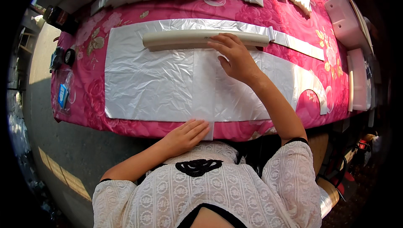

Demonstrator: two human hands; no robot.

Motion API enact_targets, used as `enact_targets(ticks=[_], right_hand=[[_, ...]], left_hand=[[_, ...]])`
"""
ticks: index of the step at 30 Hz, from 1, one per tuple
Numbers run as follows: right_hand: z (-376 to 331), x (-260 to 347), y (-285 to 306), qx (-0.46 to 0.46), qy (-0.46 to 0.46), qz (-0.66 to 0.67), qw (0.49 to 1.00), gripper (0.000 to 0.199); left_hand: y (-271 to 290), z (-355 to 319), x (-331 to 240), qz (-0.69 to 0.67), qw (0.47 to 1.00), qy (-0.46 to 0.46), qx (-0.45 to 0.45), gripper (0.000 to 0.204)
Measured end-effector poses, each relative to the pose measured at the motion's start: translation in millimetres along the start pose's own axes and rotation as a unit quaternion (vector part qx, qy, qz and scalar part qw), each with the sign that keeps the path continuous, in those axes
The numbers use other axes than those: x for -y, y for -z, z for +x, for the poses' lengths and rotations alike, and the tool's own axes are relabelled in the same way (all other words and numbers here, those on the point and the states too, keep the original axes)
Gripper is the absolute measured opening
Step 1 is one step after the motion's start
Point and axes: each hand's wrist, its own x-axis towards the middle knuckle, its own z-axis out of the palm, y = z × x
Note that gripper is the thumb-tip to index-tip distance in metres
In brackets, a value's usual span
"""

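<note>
The right fingers point(221, 47) lie loosely spread over the tube point(178, 39), ungripped; uneven pressure might crease the bag point(147, 79). Left fingers point(194, 129), flat and together, grip nothing at its near edge.

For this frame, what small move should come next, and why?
Probably slide the pale tube toward the near edge of the white plastic bag, smoothing it: the bag is creased, the right hand has its fingers over the tube, and the left hand lies at that near edge.
</note>
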Motion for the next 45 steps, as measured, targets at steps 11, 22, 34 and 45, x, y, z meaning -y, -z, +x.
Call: enact_targets(ticks=[11,22,34,45], right_hand=[[-89.7,79.1,-25.4,0.103,0.008,0.059,0.993,0.044],[-83.0,64.7,-25.2,0.021,-0.018,0.039,0.999,0.026],[-33.9,45.4,-17.3,0.133,-0.419,0.282,0.853,0.025],[-58.6,45.0,-22.8,-0.037,-0.027,-0.077,0.996,0.054]], left_hand=[[18.3,-1.2,28.9,-0.124,0.984,-0.083,-0.1,0.037],[40.7,30.6,46.3,-0.12,0.988,0.097,0.006,0.092],[18.8,55.0,41.7,-0.006,0.985,0.152,-0.077,0.075],[6.5,62.2,46.5,0.055,0.977,0.192,-0.075,0.068]])
